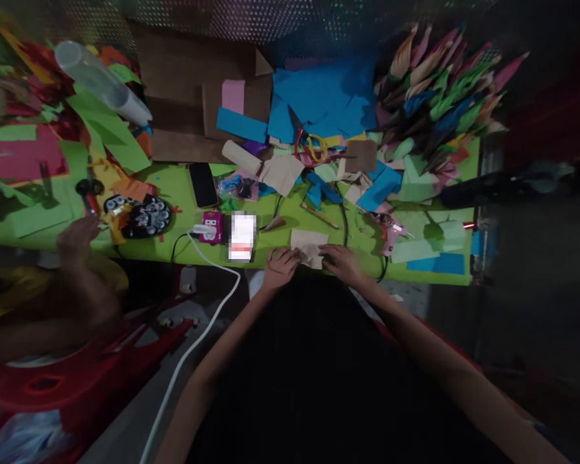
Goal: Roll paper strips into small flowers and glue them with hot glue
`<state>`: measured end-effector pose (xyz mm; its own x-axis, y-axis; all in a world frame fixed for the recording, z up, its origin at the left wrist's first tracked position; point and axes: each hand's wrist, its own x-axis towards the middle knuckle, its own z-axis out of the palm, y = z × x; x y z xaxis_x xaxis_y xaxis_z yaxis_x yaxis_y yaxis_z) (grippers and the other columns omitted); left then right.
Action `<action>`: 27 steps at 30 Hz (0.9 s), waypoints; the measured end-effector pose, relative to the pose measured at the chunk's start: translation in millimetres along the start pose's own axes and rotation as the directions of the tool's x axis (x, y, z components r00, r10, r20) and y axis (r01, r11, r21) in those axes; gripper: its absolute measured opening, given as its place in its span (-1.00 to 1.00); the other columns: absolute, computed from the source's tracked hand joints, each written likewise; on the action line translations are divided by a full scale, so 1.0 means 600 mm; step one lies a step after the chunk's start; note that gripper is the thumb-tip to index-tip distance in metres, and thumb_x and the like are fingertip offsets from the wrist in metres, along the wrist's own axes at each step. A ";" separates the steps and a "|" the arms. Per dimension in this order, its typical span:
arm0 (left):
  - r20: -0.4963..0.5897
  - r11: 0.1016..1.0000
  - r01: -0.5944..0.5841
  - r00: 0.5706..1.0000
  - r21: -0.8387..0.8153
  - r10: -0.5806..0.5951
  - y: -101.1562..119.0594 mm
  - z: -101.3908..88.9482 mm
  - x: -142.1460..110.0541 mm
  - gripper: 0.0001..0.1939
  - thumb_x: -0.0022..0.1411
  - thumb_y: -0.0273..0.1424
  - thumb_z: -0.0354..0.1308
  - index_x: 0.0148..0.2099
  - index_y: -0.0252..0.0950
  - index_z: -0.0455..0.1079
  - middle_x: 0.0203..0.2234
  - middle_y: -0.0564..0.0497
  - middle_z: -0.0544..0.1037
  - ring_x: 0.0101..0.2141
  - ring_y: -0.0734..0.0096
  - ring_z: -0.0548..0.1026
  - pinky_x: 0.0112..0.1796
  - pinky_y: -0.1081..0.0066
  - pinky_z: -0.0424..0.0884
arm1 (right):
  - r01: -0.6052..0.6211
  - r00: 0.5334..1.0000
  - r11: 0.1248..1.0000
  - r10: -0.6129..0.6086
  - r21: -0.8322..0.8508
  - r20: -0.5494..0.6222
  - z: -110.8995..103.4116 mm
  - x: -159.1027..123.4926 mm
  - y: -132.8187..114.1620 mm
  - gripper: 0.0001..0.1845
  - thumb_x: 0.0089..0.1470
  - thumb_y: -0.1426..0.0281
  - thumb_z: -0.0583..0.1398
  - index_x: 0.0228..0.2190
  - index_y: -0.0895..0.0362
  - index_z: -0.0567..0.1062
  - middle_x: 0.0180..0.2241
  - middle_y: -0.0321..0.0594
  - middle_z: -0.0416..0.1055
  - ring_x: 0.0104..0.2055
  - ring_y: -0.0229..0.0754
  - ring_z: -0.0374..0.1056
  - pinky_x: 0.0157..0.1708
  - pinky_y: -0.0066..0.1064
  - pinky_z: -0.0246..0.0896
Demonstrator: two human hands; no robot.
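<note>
A small piece of beige paper (pixel 308 241) lies at the near edge of the green-covered table, its lower part creased. My left hand (pixel 282 265) grips its left side with bent fingers. On the opposite side, my right hand (pixel 342 263) holds the paper's right edge, thumb hidden below. To the left of my hands are a phone with a lit, blurred screen (pixel 241 237) and a small brown paper cone (pixel 274 223). A pencil (pixel 319 215) rests beyond the paper. Over to the right lies a pink glue gun (pixel 389 238) with its cord hanging off the edge.
Paper flowers (pixel 444 96) are heaped at the back right. Blue sheets (pixel 323 96), scissors (pixel 299 145) and scraps cover the back. A pink power adapter (pixel 211 227) trails a white cable (pixel 193 348) past my left arm. Another person's hand (pixel 78 238) is at the left.
</note>
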<state>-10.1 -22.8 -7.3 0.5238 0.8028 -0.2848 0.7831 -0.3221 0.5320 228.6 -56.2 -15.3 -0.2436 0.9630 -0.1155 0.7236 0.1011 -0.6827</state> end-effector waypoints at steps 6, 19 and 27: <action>-0.014 0.998 -0.028 0.999 0.053 0.029 0.011 -0.004 0.011 -0.75 0.35 -0.41 0.05 -0.05 -0.12 0.54 0.01 -0.06 0.61 0.15 0.18 0.43 0.29 0.00 0.10 | 0.029 0.999 0.993 -0.023 -0.118 0.049 0.013 -0.022 -0.009 -0.58 0.10 0.50 0.23 0.00 0.01 0.54 0.10 -0.08 0.47 0.10 0.00 0.40 0.04 -0.10 0.31; -0.051 0.971 0.238 0.970 -0.011 -0.238 0.010 -0.020 0.036 -0.82 0.34 -0.41 0.10 -0.06 -0.17 0.49 -0.12 -0.05 0.64 0.00 0.11 0.45 0.05 0.13 0.27 | -0.301 0.943 0.953 0.293 -0.026 -0.156 0.049 -0.001 -0.006 -0.78 0.26 0.36 0.11 -0.25 0.11 0.56 -0.23 -0.06 0.56 -0.16 0.01 0.43 -0.15 -0.20 0.30; -0.106 0.948 0.319 0.943 -0.001 -0.317 0.019 -0.006 0.053 -0.78 0.31 -0.41 0.15 0.01 -0.22 0.44 -0.13 -0.10 0.62 -0.02 0.04 0.46 0.05 0.12 0.26 | -0.328 0.928 0.938 0.297 -0.113 -0.224 0.054 0.008 -0.018 -0.78 0.23 0.37 0.10 -0.20 0.10 0.54 -0.29 -0.08 0.56 -0.20 0.03 0.40 -0.18 -0.20 0.25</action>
<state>14.1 0.6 -7.5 0.2101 0.9119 -0.3526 0.9089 -0.0494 0.4140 198.4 -61.1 -31.8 0.1334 0.9798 -0.1489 0.8318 -0.1924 -0.5207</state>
